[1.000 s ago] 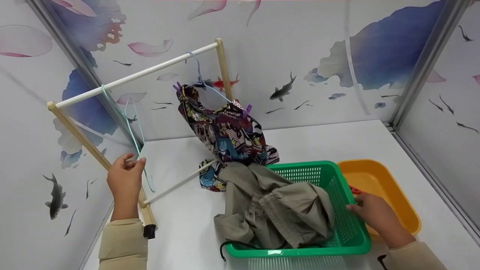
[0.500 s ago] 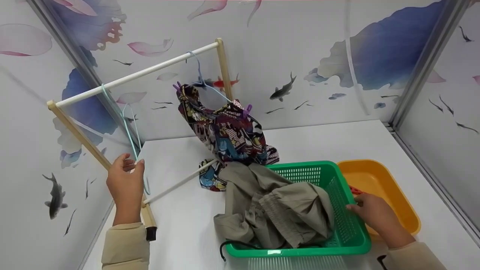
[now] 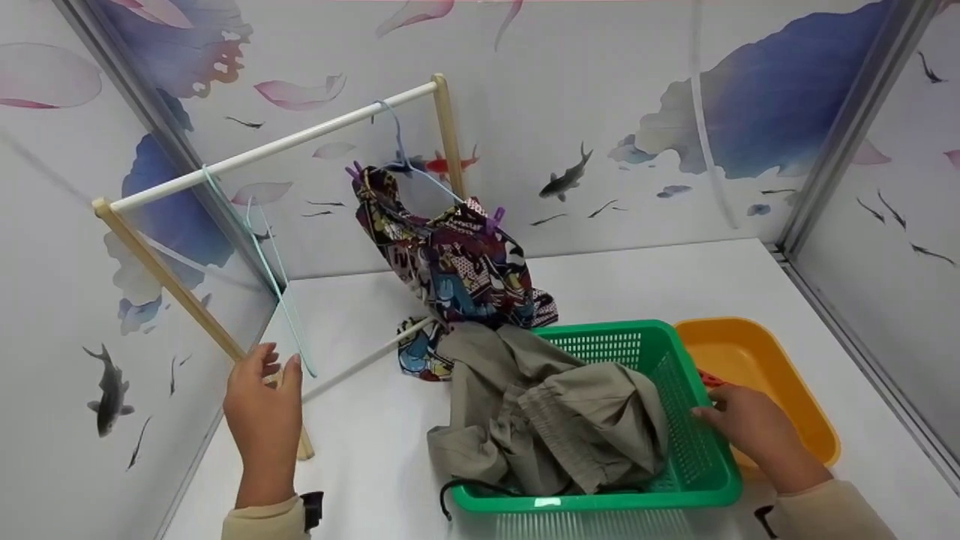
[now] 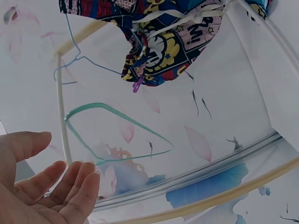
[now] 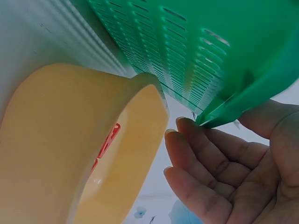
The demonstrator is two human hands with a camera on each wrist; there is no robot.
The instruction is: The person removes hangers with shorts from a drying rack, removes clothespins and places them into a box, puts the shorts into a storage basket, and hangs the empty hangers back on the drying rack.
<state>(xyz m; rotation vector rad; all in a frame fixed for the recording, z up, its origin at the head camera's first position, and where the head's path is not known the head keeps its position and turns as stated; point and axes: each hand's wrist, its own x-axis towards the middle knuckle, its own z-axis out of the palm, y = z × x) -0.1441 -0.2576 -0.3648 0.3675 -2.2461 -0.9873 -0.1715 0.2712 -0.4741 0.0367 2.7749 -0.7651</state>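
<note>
The left hand (image 3: 264, 420) has dropped, relaxed and empty; the right hand (image 3: 757, 427) pinches the green basket (image 3: 686, 501) of clothing (image 3: 559, 424).

White table (image 3: 637, 289) — rack (image 3: 274, 147), green basket (image 3: 679, 500), orange tray (image 3: 772, 375).

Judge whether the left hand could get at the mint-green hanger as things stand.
Likely yes: the left hand holds nothing and looks close to the mint-green hanger, which hangs bare from the white rail; nothing appears to block the way.

Head view from above, wrist views close
</note>
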